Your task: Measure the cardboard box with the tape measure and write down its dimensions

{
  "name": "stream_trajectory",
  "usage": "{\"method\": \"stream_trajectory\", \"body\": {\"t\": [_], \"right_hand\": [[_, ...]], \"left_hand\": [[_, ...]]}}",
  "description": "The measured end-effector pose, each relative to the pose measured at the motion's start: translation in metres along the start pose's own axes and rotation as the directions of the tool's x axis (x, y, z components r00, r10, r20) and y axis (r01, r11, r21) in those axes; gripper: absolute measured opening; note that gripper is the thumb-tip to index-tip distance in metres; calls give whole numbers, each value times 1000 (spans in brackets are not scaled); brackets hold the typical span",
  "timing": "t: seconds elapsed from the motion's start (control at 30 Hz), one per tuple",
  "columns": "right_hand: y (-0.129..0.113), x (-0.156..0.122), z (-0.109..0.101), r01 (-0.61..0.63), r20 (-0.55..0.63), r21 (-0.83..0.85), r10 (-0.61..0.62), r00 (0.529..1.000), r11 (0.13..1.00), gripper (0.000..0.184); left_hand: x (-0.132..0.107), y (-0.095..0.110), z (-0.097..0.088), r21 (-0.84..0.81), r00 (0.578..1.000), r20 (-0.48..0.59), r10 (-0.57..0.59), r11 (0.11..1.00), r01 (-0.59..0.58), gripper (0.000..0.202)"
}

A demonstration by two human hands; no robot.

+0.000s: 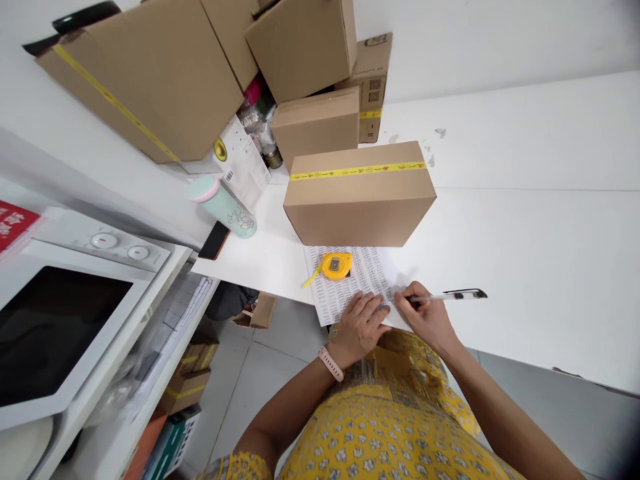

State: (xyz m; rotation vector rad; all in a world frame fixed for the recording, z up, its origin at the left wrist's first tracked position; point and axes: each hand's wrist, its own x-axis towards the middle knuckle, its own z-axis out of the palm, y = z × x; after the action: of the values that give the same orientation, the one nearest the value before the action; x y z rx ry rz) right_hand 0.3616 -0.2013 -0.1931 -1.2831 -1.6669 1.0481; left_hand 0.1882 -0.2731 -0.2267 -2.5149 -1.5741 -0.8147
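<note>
A printed sheet of paper (327,300) with rows of small text lies at the table's front edge. My left hand (361,325) rests flat on its lower part, fingers stretched out. In my right hand (427,317) a clear pen with a black cap end (453,294) is pinched, its tip side down at the right part of the sheet. On the sheet's upper part sits a yellow tape measure (337,266), a short bit of its tape sticking out to the left. Just behind the paper stands a cardboard box (360,213) sealed with yellow printed tape.
More cardboard boxes (305,50) are piled at the back left. A mint tumbler with a pink lid (230,210) stands on the white table (525,267) beside a dark flat object (214,241). A microwave (65,320) is on a shelf at the left.
</note>
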Motion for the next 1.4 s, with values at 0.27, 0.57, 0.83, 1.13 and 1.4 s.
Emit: {"method": "stream_trajectory", "body": {"t": [0.27,0.57,0.83,1.13,1.4], "right_hand": [[0,1,-4,-11,24,21,10,1000,1000,33],[0,2,-3,9,30,11,-9,1000,1000,31],[-2,1,-4,-1,19,-21,1,1000,1000,33],[0,1,-3,10,10,-21,-10,1000,1000,31],[-4,2,-3,-10,11,-2,10,1000,1000,34]], "left_hand": [[0,1,0,-10,1000,-14,-3,1000,3,37],[-1,0,2,-2,1000,-21,-5,1000,5,38],[-1,0,2,5,1000,24,-14,1000,14,38],[0,1,0,-4,1000,10,-8,1000,8,37],[0,1,-1,-14,1000,23,-17,1000,17,38]]}}
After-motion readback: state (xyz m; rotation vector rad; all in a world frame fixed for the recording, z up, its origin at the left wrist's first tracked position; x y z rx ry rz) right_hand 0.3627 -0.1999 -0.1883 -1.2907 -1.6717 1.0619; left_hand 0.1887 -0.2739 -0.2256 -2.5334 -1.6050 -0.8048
